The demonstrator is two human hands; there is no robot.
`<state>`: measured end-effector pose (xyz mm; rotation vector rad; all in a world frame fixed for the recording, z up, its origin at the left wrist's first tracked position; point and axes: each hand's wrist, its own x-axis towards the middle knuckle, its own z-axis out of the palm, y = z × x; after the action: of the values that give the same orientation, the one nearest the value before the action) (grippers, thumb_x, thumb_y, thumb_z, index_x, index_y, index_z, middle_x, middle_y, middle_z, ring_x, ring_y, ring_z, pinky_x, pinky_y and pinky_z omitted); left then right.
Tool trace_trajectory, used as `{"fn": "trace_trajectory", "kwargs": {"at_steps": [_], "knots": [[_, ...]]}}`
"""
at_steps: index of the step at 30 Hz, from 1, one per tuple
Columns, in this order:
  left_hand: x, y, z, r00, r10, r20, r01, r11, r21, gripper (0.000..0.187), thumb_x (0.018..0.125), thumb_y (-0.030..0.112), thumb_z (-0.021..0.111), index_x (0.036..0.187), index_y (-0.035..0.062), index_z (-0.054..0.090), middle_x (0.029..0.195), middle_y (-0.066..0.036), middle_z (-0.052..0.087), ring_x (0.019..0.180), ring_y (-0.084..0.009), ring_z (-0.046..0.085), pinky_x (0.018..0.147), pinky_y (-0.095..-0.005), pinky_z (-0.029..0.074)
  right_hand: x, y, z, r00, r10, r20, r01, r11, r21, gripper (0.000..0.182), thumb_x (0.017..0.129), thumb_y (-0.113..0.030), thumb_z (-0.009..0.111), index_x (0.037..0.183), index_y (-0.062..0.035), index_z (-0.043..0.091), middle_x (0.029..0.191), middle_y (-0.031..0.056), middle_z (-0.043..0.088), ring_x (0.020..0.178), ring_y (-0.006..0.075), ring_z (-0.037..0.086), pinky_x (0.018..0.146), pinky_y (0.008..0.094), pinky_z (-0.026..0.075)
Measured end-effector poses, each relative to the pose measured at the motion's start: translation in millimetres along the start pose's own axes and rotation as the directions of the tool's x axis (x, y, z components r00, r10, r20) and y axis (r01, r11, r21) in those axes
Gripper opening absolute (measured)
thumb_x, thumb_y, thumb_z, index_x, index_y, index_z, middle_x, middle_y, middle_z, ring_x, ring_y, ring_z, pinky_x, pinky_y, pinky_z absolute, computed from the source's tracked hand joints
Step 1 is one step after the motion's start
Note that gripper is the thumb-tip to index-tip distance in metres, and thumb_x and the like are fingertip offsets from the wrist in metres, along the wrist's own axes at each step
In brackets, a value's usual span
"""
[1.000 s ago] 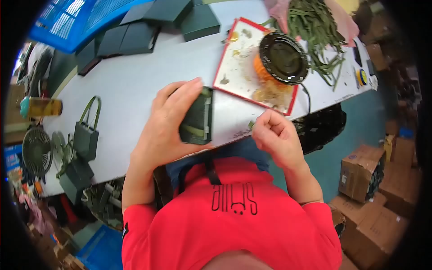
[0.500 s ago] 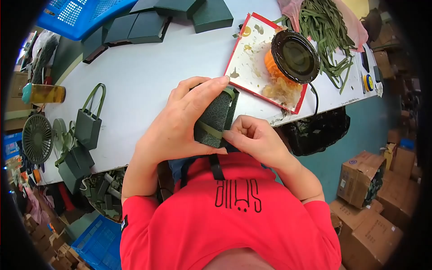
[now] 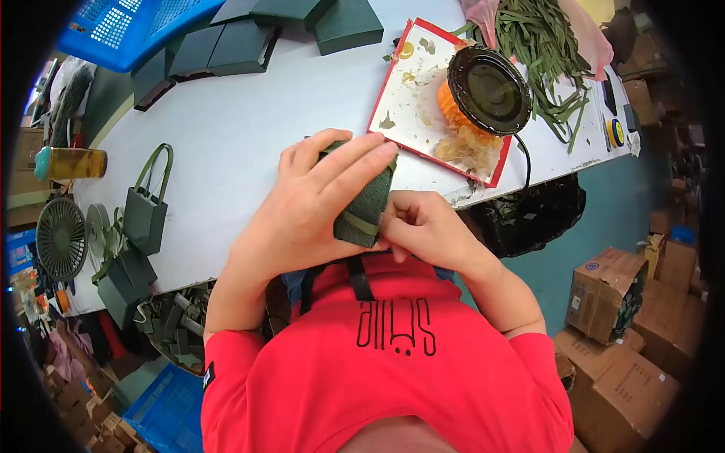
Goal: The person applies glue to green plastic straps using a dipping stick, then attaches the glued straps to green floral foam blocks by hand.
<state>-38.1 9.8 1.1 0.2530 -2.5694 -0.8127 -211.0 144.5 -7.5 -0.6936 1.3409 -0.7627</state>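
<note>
A small dark green patterned box (image 3: 368, 196) is held near the front edge of the table, above my lap. My left hand (image 3: 306, 196) is wrapped around it, fingers over the top and thumb along its lower side. An olive-green ribbon band (image 3: 359, 223) crosses the box near its lower end. At that end's right edge, my right hand (image 3: 423, 226) is closed in a pinch where the band meets the side. Its fingertips hide the exact spot, so I cannot see what lies between them.
An orange pot with a black rim (image 3: 489, 92) sits on a red-edged white board (image 3: 423, 75). Green ribbons (image 3: 540, 53) lie behind it. Green boxes (image 3: 242, 47) and a blue basket (image 3: 136, 30) stand at the back left. Small green handled bags (image 3: 145, 215) and a fan (image 3: 62, 240) are leftward.
My left hand has turned and slid further over the box, and the box has tilted, showing less of its patterned face. My right hand stays at its lower right edge.
</note>
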Motion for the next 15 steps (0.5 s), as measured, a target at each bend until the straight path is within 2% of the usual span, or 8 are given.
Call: {"fn": "trace_trajectory", "kwargs": {"at_steps": [3,4,7,10,11,13,14,15], "knots": [[-1,-4,0,0.994,-0.073,-0.080,0.067,0.995,-0.071,0.100,0.056,0.023,0.091,0.146,0.0122,0.047,0.144,-0.008,0.053,0.128,-0.0356,0.049,0.103,-0.0467,0.039,-6,3,2,0.952,-0.238,-0.191,0.271,0.948,0.167,0.021,0.099,-0.015,0.062,0.112,0.0008,0.063,0.099,0.0051,0.069,0.079,0.0071,0.061,0.073,0.0240,0.051],[-1,-4,-1,0.991,-0.092,-0.095,0.085,0.993,-0.076,0.103,0.055,0.022,0.092,0.146,0.0107,0.045,0.143,-0.008,0.054,0.128,-0.0352,0.049,0.104,-0.0463,0.038,0,17,1,0.836,-0.440,-0.329,0.488,0.869,0.077,0.028,0.099,-0.014,0.063,0.123,0.0002,0.059,0.108,0.0050,0.067,0.085,0.0072,0.061,0.079,0.0245,0.051],[0,-2,-2,0.985,-0.120,-0.121,0.105,0.987,-0.119,0.106,0.054,0.020,0.093,0.147,0.0101,0.045,0.142,-0.009,0.054,0.128,-0.0351,0.049,0.105,-0.0462,0.039,-5,27,-7,0.602,-0.573,-0.556,0.650,0.756,-0.076,0.023,0.095,-0.008,0.069,0.116,-0.0021,0.062,0.094,0.0015,0.066,0.080,0.0065,0.059,0.073,0.0238,0.049],[1,-3,0,0.986,-0.102,-0.129,0.087,0.989,-0.120,0.108,0.052,0.019,0.094,0.148,0.0093,0.044,0.140,-0.010,0.055,0.128,-0.0355,0.048,0.106,-0.0462,0.039,-20,31,-5,0.712,-0.484,-0.509,0.593,0.803,0.065,0.010,0.093,-0.005,0.071,0.101,-0.0014,0.066,0.085,0.0009,0.066,0.071,0.0060,0.058,0.065,0.0231,0.047],[1,-3,0,0.985,-0.109,-0.135,0.093,0.989,-0.116,0.108,0.053,0.020,0.094,0.148,0.0090,0.044,0.140,-0.011,0.055,0.128,-0.0357,0.048,0.106,-0.0462,0.039,-25,30,-3,0.722,-0.526,-0.449,0.580,0.815,-0.022,0.007,0.094,-0.007,0.069,0.095,-0.0011,0.066,0.080,0.0009,0.065,0.068,0.0061,0.058,0.062,0.0231,0.046],[0,-3,0,0.981,-0.123,-0.148,0.108,0.988,-0.107,0.108,0.053,0.020,0.095,0.148,0.0083,0.044,0.139,-0.012,0.055,0.128,-0.0363,0.048,0.106,-0.0460,0.040,-34,26,-2,0.744,-0.588,-0.317,0.554,0.809,-0.199,0.016,0.097,-0.010,0.066,0.085,-0.0004,0.067,0.071,0.0010,0.064,0.060,0.0063,0.057,0.057,0.0231,0.045],[0,-3,0,0.980,-0.115,-0.165,0.098,0.989,-0.108,0.108,0.053,0.021,0.095,0.147,0.0078,0.044,0.139,-0.013,0.055,0.128,-0.0364,0.047,0.106,-0.0459,0.040,-37,28,-13,0.858,-0.507,-0.082,0.501,0.861,-0.086,0.031,0.101,-0.017,0.059,0.077,0.0007,0.067,0.066,0.0033,0.064,0.056,0.0067,0.055,0.054,0.0231,0.043],[1,-3,1,0.978,-0.105,-0.180,0.086,0.990,-0.111,0.108,0.053,0.021,0.095,0.147,0.0073,0.044,0.139,-0.013,0.054,0.128,-0.0366,0.047,0.106,-0.0459,0.040,-35,28,-8,0.914,-0.407,-0.002,0.407,0.913,0.018,0.039,0.104,-0.024,0.053,0.078,0.0015,0.068,0.062,0.0037,0.064,0.051,0.0080,0.053,0.052,0.0236,0.042]]}}
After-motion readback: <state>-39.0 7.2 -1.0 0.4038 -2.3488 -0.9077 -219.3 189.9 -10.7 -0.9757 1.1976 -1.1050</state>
